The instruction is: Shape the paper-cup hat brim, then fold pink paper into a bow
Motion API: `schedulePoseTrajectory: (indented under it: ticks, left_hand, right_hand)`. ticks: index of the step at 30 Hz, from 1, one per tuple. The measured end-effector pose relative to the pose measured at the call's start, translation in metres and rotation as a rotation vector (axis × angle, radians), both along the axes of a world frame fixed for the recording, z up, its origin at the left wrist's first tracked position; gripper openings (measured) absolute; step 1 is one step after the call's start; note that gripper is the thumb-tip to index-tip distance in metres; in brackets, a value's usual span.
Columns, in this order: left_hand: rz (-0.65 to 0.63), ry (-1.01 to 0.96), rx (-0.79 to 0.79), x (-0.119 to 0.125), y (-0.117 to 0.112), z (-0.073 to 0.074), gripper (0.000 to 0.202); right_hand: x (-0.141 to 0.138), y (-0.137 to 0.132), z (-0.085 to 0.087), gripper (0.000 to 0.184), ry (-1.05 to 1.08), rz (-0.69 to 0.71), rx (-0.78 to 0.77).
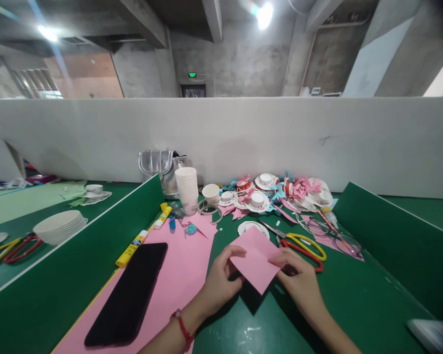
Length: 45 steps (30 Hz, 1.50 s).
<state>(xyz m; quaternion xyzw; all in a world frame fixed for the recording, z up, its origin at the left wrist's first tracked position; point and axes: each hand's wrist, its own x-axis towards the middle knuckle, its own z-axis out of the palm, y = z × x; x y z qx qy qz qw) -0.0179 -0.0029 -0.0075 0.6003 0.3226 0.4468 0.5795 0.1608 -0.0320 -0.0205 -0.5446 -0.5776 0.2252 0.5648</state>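
A square of pink paper [256, 258] is held up over the green table, turned so one corner points toward me. My left hand [225, 275] pinches its left corner between thumb and fingers. At the opposite corner my right hand [295, 275] grips the paper the same way. Just beyond the right hand lie scissors [304, 248] with yellow and red handles, blades pointing away to the left. Behind the paper, partly covered by it, is a white lacy paper doily [249, 227].
Left are a black phone [129, 295], pink sheets [180, 260] and glue sticks [132, 249]. Stacked paper cups [187, 191], tape rings [210, 211] and paper-craft pieces [258, 199] stand at the back. Eyeglasses [345, 242] lie right. Green dividers [398, 246] flank the space.
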Motion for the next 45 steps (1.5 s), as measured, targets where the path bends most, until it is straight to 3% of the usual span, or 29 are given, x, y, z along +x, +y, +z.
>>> schedulePoseTrajectory:
  ticks: [5,11,15,18,23,28,34,37,45]
  left_hand:
    - [0.133,0.17,0.057,-0.002,0.003,0.005,0.031]
    - [0.198,0.066,-0.132,-0.003,0.006,0.008,0.022]
    - [0.155,-0.003,-0.226,-0.002,0.006,0.005,0.009]
    - [0.173,-0.019,-0.254,0.0,0.006,0.006,0.015]
    - [0.317,-0.057,-0.225,0.001,0.007,0.007,0.035]
    - [0.397,0.014,-0.112,-0.001,0.011,0.002,0.031]
    - [0.181,-0.09,-0.269,0.001,0.007,0.007,0.029]
    - [0.115,0.053,-0.246,0.002,0.003,0.013,0.012]
    - [0.026,0.231,-0.11,0.002,-0.005,0.016,0.015]
  right_hand:
    - [-0.004,-0.003,0.006,0.014,-0.091,0.112,0.011]
    - [-0.003,-0.002,0.009,0.023,0.021,0.19,-0.121]
    - [-0.003,-0.001,0.011,0.009,0.166,0.195,-0.22]
    - [-0.005,0.0,0.007,0.022,0.286,0.169,-0.27]
    - [-0.01,0.001,-0.001,0.034,0.489,0.112,-0.331]
    - [-0.015,-0.001,-0.003,0.042,0.547,0.125,-0.363]
    - [-0.015,0.001,-0.002,0.043,0.564,0.189,-0.395]
    - [-0.016,0.0,-0.001,0.044,0.561,0.242,-0.45]
    - [-0.023,-0.006,0.012,0.026,0.341,0.273,-0.283]
